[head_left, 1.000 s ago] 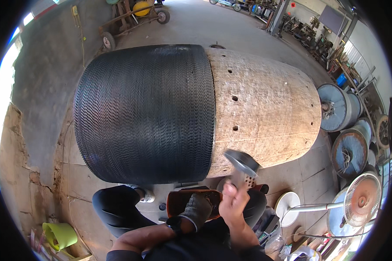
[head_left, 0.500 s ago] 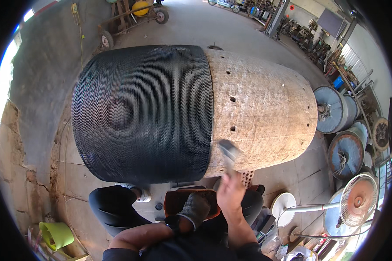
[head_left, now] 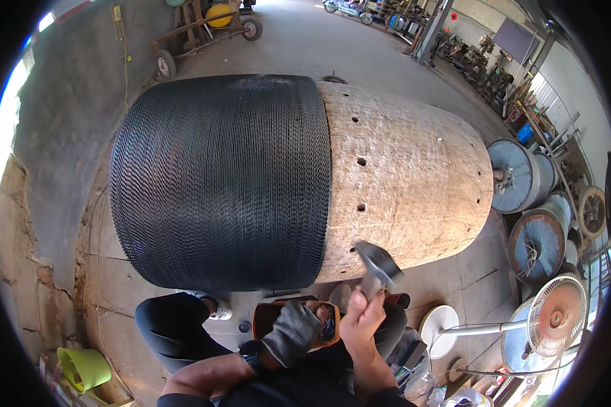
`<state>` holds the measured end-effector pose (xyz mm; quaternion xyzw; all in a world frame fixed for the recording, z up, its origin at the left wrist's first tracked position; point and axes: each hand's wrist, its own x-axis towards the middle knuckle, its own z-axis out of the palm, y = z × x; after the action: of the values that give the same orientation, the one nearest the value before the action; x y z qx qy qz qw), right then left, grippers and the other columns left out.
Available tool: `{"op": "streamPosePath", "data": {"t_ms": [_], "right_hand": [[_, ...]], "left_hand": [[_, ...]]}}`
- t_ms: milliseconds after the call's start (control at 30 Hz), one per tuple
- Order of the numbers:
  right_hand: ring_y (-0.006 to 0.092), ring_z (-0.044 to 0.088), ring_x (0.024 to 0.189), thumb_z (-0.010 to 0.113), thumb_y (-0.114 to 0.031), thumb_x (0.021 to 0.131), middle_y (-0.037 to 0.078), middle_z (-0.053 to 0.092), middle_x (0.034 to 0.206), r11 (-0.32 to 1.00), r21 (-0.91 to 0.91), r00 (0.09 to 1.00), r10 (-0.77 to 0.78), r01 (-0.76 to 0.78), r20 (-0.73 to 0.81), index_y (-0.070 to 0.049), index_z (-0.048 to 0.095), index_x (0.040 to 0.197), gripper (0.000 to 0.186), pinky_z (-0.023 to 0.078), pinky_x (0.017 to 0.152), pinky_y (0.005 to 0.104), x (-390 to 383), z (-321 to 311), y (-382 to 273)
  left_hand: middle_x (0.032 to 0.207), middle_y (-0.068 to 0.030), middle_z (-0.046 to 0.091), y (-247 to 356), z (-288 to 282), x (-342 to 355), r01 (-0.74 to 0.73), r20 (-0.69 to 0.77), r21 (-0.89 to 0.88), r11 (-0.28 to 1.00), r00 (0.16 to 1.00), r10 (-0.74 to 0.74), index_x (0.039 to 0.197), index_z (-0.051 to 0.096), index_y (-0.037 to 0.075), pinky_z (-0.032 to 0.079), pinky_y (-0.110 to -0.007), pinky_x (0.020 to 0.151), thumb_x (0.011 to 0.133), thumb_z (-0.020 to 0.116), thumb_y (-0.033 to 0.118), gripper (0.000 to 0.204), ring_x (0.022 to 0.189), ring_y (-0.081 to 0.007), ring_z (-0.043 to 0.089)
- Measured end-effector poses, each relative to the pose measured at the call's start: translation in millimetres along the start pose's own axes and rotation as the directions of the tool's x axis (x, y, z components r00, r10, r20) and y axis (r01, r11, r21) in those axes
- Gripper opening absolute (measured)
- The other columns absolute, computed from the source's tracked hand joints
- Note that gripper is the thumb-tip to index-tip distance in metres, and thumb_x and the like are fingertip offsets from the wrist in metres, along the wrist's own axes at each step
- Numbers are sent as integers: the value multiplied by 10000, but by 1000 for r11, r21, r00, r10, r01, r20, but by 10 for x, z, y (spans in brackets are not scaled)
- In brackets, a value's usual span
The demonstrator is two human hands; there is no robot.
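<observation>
A hammer (head_left: 379,264) is upright in my right hand (head_left: 362,325), which is bare and closed round its handle. Its metal head stands just in front of the lower side of a big pale wooden drum (head_left: 407,176) with dark holes. The drum's left part is covered by tightly packed black toothed strips (head_left: 217,183). My left hand (head_left: 295,332), in a grey glove with bare fingertips, is over an orange bin (head_left: 263,319) between my knees. Its fingers are curled at the bin's right part, where small dark pieces (head_left: 329,325) lie. What they pinch, if anything, is hidden.
A standing fan (head_left: 558,313) with a round white base (head_left: 439,331) is at the right, near several metal spools (head_left: 536,243). A green bucket (head_left: 83,370) stands at lower left. A wheeled cart (head_left: 207,30) is at the far left by the wall.
The hammer has come down and back toward me from the drum, its head now sharper. My left hand has turned, its fingertips now showing at the bin's right part. The drum has rolled slightly toward me.
</observation>
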<state>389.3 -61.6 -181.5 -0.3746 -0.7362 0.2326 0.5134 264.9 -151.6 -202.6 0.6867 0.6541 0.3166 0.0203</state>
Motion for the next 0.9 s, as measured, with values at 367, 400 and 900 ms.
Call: {"op": "streamPosePath", "data": {"t_ms": [367,400,900], "right_hand": [[439,643,626,632,-188,974,221,625,732,969,-244,996,-6,28,89,34,551,1038,245,508,553,475,129,67,-22],[439,648,632,621,-189,980,220,627,737,943,-332,989,12,38,150,43,554,1062,255,513,556,463,162,79,-31],[439,662,649,582,-141,984,221,647,764,999,-14,998,-51,52,42,53,562,1090,222,521,568,422,37,-109,-18]], "left_hand": [[1122,-112,609,-991,-1136,980,-137,-542,380,915,769,340,1192,594,102,473,-559,923,730,689,8,481,995,-324,617],[1117,-105,612,-1022,-1113,1005,-118,-548,383,916,769,328,1205,597,107,473,-559,922,740,682,8,483,996,-319,617],[1180,-83,557,-984,-1114,1114,-20,-517,493,870,797,312,1194,637,114,484,-529,924,717,690,44,485,1049,-310,597]]}}
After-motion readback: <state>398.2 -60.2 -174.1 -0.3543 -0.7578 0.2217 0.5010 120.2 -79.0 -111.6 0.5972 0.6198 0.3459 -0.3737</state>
